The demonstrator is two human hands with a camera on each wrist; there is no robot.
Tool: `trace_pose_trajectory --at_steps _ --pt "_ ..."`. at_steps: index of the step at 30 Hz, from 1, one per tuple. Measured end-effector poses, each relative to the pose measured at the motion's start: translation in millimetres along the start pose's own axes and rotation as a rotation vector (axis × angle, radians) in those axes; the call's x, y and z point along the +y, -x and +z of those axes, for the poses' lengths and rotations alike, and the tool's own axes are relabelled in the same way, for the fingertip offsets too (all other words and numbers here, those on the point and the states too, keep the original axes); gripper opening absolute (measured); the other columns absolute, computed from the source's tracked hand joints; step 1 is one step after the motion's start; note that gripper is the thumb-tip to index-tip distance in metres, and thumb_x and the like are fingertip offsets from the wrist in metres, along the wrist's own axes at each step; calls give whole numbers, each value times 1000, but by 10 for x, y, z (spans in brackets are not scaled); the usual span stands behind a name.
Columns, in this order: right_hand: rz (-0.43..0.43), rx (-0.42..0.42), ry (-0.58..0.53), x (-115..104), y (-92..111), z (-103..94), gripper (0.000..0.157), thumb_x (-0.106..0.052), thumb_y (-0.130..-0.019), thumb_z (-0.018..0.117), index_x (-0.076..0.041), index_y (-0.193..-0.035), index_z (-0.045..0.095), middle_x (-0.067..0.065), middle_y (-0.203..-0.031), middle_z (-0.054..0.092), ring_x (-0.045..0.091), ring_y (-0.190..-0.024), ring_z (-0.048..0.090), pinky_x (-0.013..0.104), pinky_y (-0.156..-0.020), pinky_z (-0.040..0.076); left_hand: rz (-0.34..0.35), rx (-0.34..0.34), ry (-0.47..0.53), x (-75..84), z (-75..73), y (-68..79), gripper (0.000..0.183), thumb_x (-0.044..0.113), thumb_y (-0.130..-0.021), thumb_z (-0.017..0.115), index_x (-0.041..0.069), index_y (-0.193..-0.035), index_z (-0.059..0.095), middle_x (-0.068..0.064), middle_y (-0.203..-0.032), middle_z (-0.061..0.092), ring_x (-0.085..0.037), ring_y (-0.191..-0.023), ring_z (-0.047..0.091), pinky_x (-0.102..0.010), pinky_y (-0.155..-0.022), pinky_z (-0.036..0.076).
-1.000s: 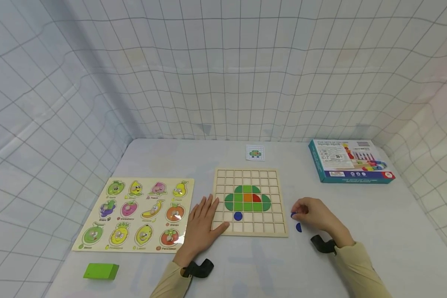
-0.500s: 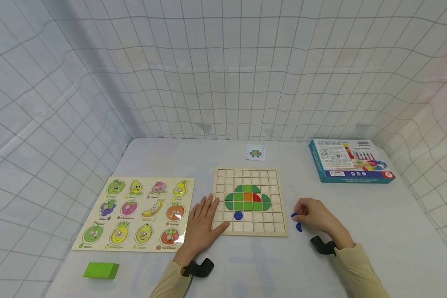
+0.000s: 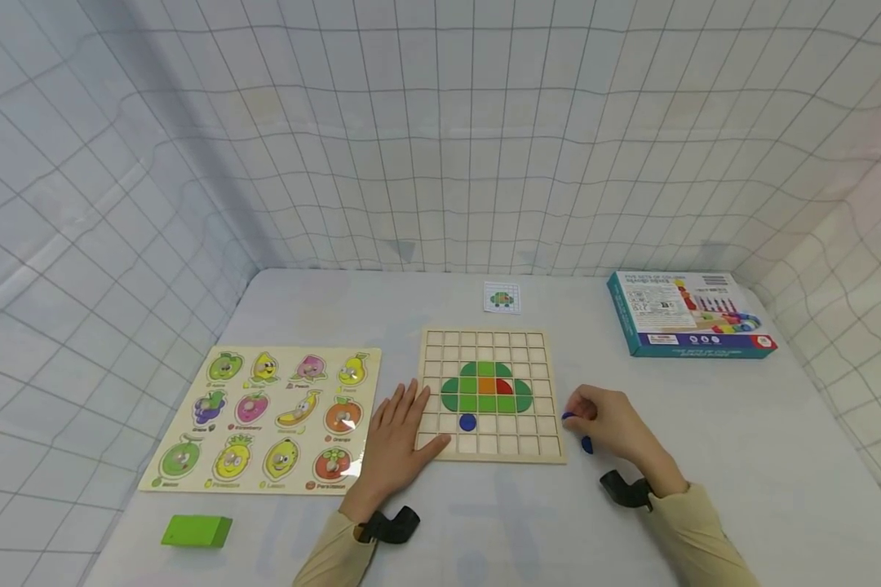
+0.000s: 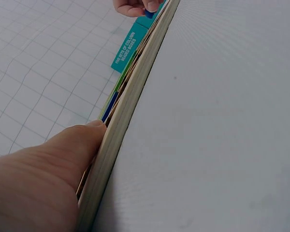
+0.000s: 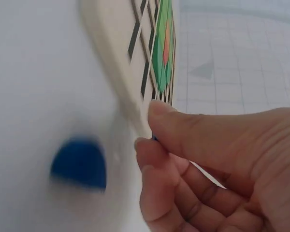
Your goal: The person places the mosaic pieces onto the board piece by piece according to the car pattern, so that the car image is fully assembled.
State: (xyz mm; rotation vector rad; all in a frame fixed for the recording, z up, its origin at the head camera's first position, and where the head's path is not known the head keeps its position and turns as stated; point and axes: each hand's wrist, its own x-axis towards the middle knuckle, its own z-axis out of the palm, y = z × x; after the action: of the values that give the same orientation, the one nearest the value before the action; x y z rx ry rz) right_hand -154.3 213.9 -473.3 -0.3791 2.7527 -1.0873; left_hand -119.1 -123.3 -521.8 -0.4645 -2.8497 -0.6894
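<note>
My left hand [image 3: 394, 452] lies with spread, straight fingers over the left edge of a wooden grid board [image 3: 508, 445]; in the left wrist view its thumb [image 4: 77, 142] rests on the board's edge. Green tiles [image 3: 467, 402], an orange tile [image 3: 487, 386] and a red quarter-round tile [image 3: 504, 386] form a shape on the grid. Below them sits a blue round [image 3: 467, 422], apparently two halves. Just right of the board, my right hand [image 3: 608, 420] pinches a small blue piece [image 4: 149, 14] between thumb and index finger, mostly hidden. A blue half-round piece [image 5: 79, 164] lies on the table beside that hand.
A fruit puzzle board [image 3: 260, 483] with knobbed pieces lies at left, a green block [image 3: 196, 531] in front of it. Behind the grid board is a small pattern card [image 3: 502, 298]. A teal-edged game box [image 3: 693, 318] lies at back right. Grid-lined white cloth surrounds the table.
My right hand, pinching the blue piece, has shifted slightly left toward the board's right edge. The left hand stays on the board, and the tiles on the grid look the same.
</note>
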Motion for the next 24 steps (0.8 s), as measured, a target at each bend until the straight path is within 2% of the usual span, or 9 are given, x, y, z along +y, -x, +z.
trace_pose_trajectory --at_steps 4,10,18,24 --pt "-85 6 -30 -135 -61 102 10 -1 -82 71 -8 -87 66 -4 -73 58 13 -65 51 25 -55 45 -12 -12 -1 9 -18 -9 78 53 -88 58 8 -147 35 -13 -153 27 -30 -141 16 -49 -111 12" --pt "-185 -57 -56 -326 -160 258 8 -1 -83 70 -7 -87 67 -5 -77 58 12 -68 51 25 -59 46 -11 -11 3 7 -17 -13 79 53 -87 58 8 -147 35 -13 -153 26 -30 -141 16 -49 -111 11" --pt "-177 -75 -26 -452 -244 413 7 -6 -82 73 -10 -86 69 -8 -73 58 10 -64 50 24 -56 45 22 42 2 -5 13 -12 77 55 -88 56 6 -145 39 -16 -150 31 -33 -139 21 -50 -109 15" --pt "-147 -70 4 -491 -260 463 5 -7 -82 73 -11 -83 70 -8 -75 59 11 -64 49 25 -56 43 5 13 2 2 4 -14 77 53 -88 57 7 -146 37 -14 -152 29 -32 -140 19 -49 -110 13"
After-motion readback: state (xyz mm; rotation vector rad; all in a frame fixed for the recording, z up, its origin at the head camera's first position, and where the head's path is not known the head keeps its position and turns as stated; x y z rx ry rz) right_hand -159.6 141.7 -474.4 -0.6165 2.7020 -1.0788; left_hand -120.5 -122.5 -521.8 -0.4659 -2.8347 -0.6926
